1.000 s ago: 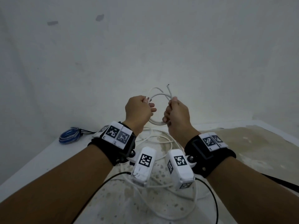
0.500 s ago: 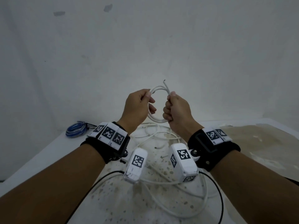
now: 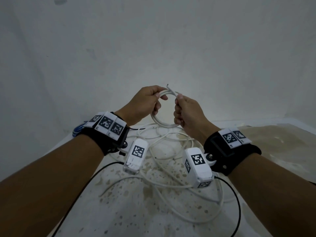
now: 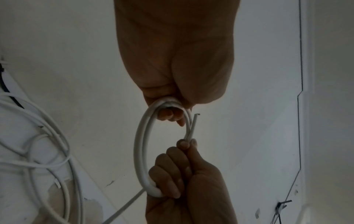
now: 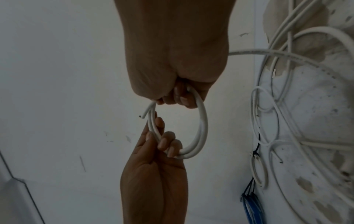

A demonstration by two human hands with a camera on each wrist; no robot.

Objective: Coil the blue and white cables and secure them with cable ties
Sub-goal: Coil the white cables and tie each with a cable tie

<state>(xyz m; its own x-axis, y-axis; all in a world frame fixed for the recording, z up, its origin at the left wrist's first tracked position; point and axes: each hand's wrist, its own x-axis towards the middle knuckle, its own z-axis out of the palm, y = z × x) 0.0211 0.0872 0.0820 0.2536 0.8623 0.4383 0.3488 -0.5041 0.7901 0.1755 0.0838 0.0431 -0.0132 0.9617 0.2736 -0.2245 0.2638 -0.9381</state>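
White tabletop (image 3: 82,146), surface blotched with tan stains, set against a pale wall. Loose white cable (image 3: 164,182) sprawls across its middle in tangled loops. Coiled blue cable (image 5: 250,207) lies near the far left edge, bundled with black ties. Thin black cords (image 3: 237,202) trail over the near part.

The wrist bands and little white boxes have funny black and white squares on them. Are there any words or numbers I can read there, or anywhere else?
No readable words or numbers anywhere.
Left wrist band: square code patterns only, no letters.
Right wrist band: code patterns; tiny marks beneath, too small to read.
Two white boxes: code patterns only.
White cable: faint print along it, too blurred to read.
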